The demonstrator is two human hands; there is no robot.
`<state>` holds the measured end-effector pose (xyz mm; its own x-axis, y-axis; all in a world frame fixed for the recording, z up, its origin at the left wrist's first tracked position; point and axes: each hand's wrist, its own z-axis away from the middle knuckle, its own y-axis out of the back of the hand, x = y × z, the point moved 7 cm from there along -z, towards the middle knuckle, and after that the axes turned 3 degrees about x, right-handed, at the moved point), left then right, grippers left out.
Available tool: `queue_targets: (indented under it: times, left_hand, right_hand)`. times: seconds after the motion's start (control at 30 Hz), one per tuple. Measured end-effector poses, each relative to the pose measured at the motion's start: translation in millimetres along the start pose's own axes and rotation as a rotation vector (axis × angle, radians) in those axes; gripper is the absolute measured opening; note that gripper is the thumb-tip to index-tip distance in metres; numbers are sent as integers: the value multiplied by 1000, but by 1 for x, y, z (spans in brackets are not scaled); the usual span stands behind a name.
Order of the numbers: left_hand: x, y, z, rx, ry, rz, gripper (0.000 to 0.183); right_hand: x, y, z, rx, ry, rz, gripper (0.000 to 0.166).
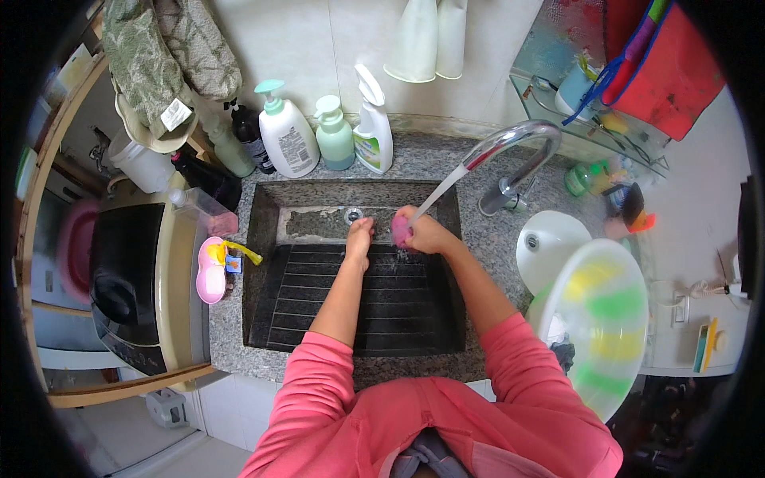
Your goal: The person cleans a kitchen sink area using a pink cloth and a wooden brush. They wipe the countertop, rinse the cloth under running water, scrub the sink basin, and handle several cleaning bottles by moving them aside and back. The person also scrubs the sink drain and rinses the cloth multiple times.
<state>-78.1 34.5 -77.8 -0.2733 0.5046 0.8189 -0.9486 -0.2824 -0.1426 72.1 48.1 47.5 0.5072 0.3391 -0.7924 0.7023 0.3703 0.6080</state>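
My right hand (427,233) is closed around a wet pink cloth (400,232) beneath the running water (439,194). The stream falls from a curved chrome faucet (508,131) onto the cloth and hand. To the left, my left hand (360,239) hovers over the stone sink (263,299), apart from the cloth, with nothing visible in it. Its fingers are loosely extended and partly hidden by their angle. Under both arms lies the sink's dark, ridged washboard slope (358,299); a drain (354,215) sits at the far end.
Along the back ledge stand a white pump bottle (290,140), a green pump bottle (334,137) and a spray bottle (374,137). A pink soap dish (211,290) rests left of the sink. At right, a large striped basin (609,334) leans near a white basin (547,239).
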Motion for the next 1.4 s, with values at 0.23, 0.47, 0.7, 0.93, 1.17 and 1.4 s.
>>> queue_targets:
  times: [0.23,0.47,0.7,0.93,1.17,1.4]
  left_hand:
    - [54,-68,72,-629,-193,35,36]
    - [62,-45,58,-629,-250,-364,24]
    - [71,-63,65,-608,-58,341,30]
    - [60,-82,74,-712,45,537,67]
    - [21,-76,71,-961,195,146,55]
    - [11,-67,78,-723,465,224,67]
  right_hand:
    - [8,21,-2,-25,-200,-91,31]
    - [4,30,9,-305,-200,-159,40]
    - [13,11,8,-101,-168,-370,36]
    - [-5,15,12,23,-423,-870,15]
    - [18,40,8,-13,-420,-780,22]
    - [18,41,0,95,-79,-227,22]
